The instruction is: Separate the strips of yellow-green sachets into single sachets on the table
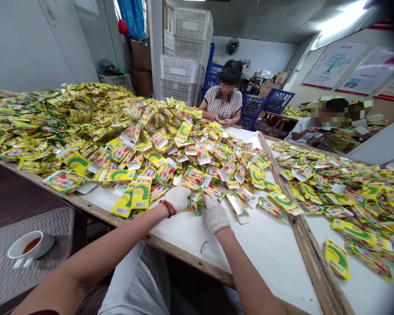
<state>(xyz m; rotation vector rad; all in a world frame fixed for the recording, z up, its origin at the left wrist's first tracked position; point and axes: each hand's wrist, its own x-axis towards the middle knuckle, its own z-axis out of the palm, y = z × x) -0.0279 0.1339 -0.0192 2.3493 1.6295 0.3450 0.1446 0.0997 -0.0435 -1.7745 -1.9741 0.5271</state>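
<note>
Both of my hands wear white knit gloves and meet low over the white tabletop, in front of a heap of small boxes. My left hand [177, 199], with a dark and red band at the wrist, is closed with its fingers curled inward. Opposite it, my right hand [216, 215] is closed too, thumb and fingers pinched together. A small shiny green packet [195, 206] is between the fingertips of both hands, partly covered by them. Just beyond lies a yellow and red box [195, 176] with open white flaps. Yellow-green boxes [141, 192] rest beside my left wrist.
A pile of loose shiny packets [52, 118] covers the table's left side. A wooden strip [290, 210] divides off more boxes [354, 210] at right. A cup [31, 248] of reddish-brown liquid stands on a grey stool [57, 225]. Two people sit beyond; white crates [180, 70] are stacked behind.
</note>
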